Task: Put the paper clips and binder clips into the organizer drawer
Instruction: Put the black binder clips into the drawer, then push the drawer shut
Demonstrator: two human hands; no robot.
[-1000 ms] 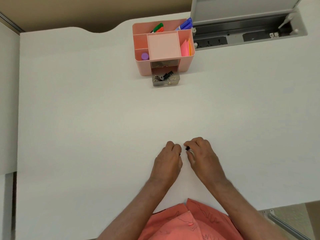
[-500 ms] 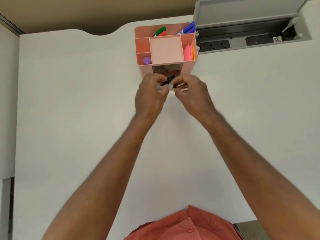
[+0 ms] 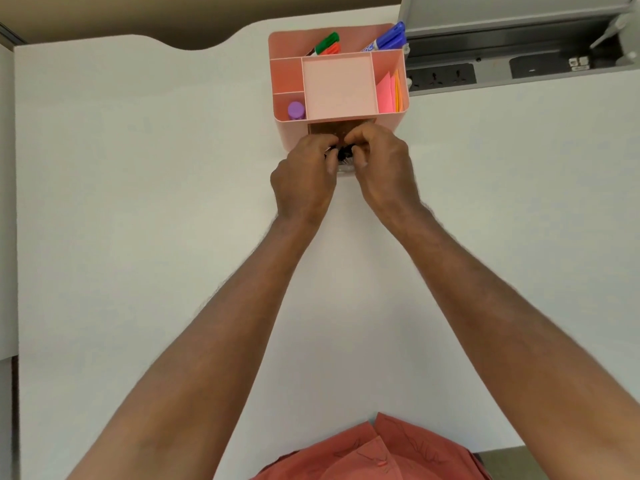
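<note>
The head view looks down on a smooth, matte white surface [image 3: 138, 237] whose far edge curves in a shallow wave. At far centre stands the pink plastic organizer [image 3: 284, 74], a rounded box split by thin walls into compartments. From left to right its top holds a purple round cap [image 3: 296, 110] in the near-left cell, green and orange markers [image 3: 327, 45] leaning in the back row, a broad, shallow square tray in the middle, a blue marker [image 3: 391, 38] with its capped end pointing up and to the right, and pink and orange sticky notes [image 3: 389, 91] standing on edge in the right cell.

The organizer drawer [image 3: 346, 169] is pulled out of the near face toward the person; only a sliver of its clear, glossy front wall shows between the hands, and its long axis cannot be judged. The dark slot it slides from gapes above it.

The left hand [image 3: 304, 181] and right hand [image 3: 384, 171] meet knuckle to knuckle right over the drawer, fingers curled inward. Between their fingertips sits a small cluster of black binder clips [image 3: 343, 154], over the drawer's opening; both hands appear to pinch at it, though which clip each one grips is hidden, and the way the clips point is unclear.

To the right, a grey metal cable tray [image 3: 519, 69] with dark power sockets is sunk into the surface, its lid raised.
</note>
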